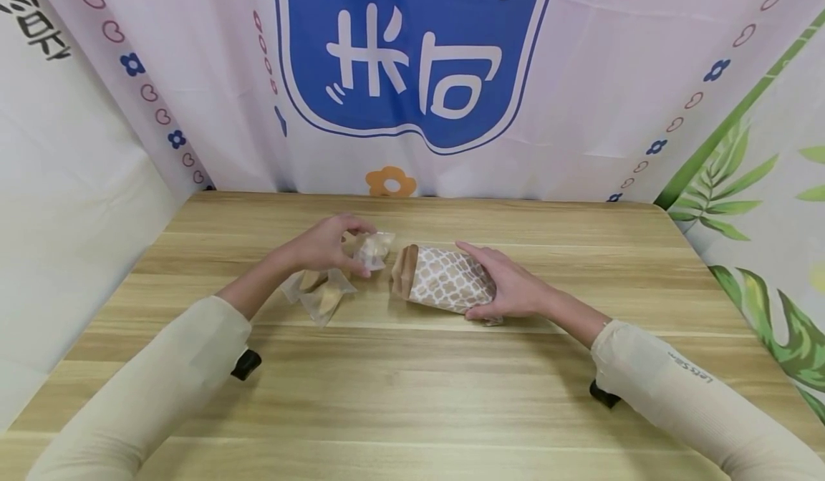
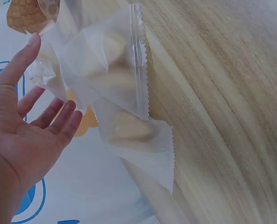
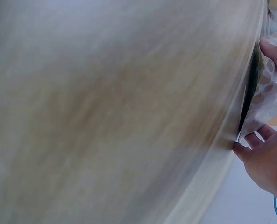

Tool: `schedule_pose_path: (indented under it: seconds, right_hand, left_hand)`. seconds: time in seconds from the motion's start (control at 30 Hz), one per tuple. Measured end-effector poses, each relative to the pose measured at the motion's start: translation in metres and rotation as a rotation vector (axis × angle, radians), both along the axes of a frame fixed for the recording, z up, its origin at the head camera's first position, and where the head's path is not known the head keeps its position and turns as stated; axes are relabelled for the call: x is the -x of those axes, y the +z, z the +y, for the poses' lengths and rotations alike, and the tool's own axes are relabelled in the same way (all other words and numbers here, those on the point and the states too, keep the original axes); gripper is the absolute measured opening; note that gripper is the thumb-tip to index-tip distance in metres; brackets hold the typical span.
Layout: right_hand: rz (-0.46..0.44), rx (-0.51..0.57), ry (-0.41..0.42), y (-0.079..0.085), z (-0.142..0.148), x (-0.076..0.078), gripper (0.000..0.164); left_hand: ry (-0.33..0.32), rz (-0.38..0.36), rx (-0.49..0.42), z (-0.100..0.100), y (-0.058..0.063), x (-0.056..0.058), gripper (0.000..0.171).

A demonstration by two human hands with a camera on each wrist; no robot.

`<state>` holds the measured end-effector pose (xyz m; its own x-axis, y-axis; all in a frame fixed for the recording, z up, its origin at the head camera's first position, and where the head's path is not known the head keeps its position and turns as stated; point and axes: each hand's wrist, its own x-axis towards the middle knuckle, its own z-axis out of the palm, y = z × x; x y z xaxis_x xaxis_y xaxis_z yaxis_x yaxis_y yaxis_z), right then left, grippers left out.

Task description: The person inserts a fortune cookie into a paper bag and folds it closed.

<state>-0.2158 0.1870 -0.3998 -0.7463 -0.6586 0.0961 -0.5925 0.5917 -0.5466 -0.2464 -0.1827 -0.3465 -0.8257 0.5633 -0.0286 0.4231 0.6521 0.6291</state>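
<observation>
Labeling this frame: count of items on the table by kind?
Clear snack packets: 3, one held in the left hand, two on the table.
Patterned paper bag: 1, held by the right hand.
Total: 4

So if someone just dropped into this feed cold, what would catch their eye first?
Probably the patterned paper bag lying on its side mid-table, mouth toward the left, with the right hand holding it. Just left of it, the left hand pinches a clear snack packet, with more clear packets lying on the wooden table below that hand.
</observation>
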Motion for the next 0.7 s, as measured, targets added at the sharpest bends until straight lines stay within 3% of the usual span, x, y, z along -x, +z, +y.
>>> schedule_pose_path:
  seconds: [0.7]
  right_hand:
    - [0.034,0.014,0.01,-0.004,0.0,0.001,0.114]
  left_hand:
    - [-0.083,0.018,-0.071,0.004,0.012,-0.014,0.071]
